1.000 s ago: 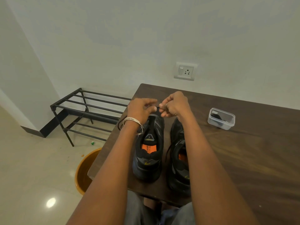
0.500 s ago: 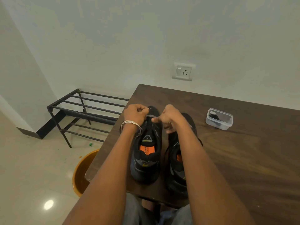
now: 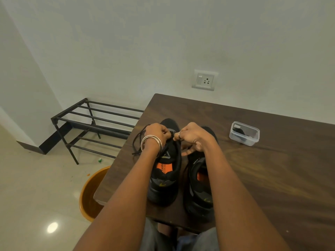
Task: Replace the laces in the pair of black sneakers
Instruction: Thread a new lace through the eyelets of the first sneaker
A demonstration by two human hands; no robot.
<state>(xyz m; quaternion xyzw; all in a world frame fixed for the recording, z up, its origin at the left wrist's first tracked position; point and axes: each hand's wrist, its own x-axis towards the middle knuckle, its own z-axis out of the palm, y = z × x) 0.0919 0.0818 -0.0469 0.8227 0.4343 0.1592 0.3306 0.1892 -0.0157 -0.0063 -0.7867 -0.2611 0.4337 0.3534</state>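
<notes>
Clear tub (image 3: 244,133) on table (image 3: 272,169); rack (image 3: 94,122).

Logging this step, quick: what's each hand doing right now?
Left hand: fingers curled, gripping the lace.
Right hand: fingers curled, pinching the lace over the left shoe.

Two black sneakers on the counter (image 3: 272,178), side by side: the left one (image 3: 164,185) and the right one (image 3: 198,192). Two hands over them, left hand (image 3: 157,133) and right hand (image 3: 192,135). One black lace (image 3: 136,142) looping off the left edge. One clear plastic box (image 3: 243,134). One metal rack (image 3: 94,122), one orange tub (image 3: 88,194) on the floor, one wall socket (image 3: 204,80). One ring (image 3: 179,135), and bangles (image 3: 152,142) I can't count.
</notes>
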